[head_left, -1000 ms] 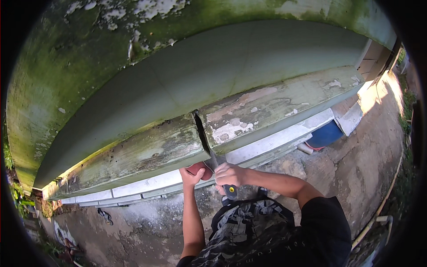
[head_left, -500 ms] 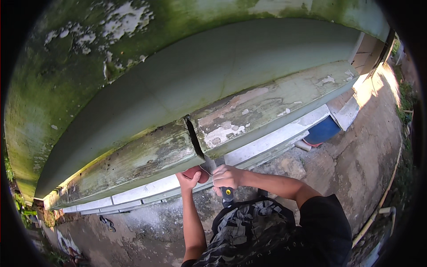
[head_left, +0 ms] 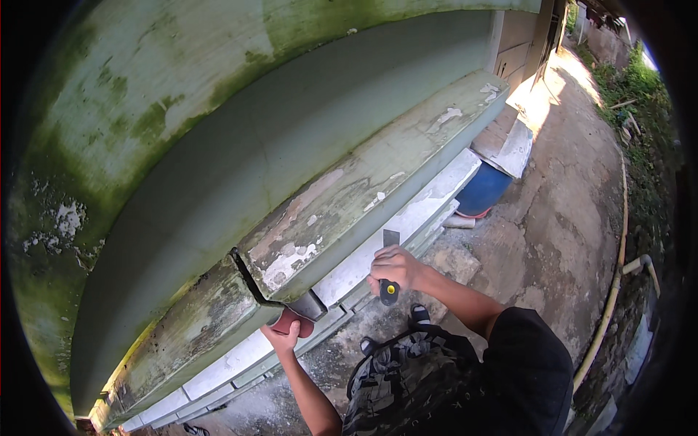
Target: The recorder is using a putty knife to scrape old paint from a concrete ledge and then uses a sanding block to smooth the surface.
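My right hand is closed around a putty knife, its flat metal blade pointing up and away from me. The black handle end with a yellow dot shows below my fist. My left hand grips a reddish-brown curved piece at the lower front edge of the ledge; I cannot make out its exact kind. Beside it, a grey upright part shows under the ledge. The weathered pale green ledge has peeling paint and a dark gap across it, just above my left hand.
Below the ledge runs a lower white step. A blue barrel with a board on top stands farther right. A pipe lies along the right side of the concrete ground. The mossy wall rises at left.
My right hand has moved the putty knife away from the gap to the right, and its blade now shows plainly. My left hand stays by the gap with the reddish-brown piece. The view has turned right.
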Demonstrator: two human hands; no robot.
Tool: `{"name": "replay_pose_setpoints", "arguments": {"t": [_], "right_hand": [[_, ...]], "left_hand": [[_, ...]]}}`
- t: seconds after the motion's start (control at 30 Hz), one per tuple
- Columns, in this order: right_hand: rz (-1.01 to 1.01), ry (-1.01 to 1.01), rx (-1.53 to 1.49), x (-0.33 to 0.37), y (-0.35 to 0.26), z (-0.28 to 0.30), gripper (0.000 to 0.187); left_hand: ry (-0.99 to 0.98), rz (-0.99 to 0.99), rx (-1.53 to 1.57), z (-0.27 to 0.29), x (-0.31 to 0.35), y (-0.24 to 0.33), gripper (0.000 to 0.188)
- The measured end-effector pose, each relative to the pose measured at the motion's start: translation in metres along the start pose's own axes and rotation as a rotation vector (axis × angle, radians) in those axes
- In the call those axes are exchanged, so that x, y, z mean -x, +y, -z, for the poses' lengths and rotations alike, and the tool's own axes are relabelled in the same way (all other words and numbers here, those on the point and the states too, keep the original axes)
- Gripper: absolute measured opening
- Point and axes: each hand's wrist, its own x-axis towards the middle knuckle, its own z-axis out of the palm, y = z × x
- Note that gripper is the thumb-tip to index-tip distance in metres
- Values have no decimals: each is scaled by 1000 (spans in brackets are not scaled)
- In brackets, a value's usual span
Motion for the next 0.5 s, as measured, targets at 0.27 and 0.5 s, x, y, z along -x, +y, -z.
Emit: {"name": "replay_pose_setpoints", "arguments": {"t": [0.27, 0.5], "right_hand": [[-95, -254, 79, 47, 66, 18, 29], [-203, -69, -68, 27, 53, 33, 29]], "left_hand": [[-40, 34, -2, 4, 3, -1, 116], [-60, -13, 3, 9, 3, -13, 116]]}}
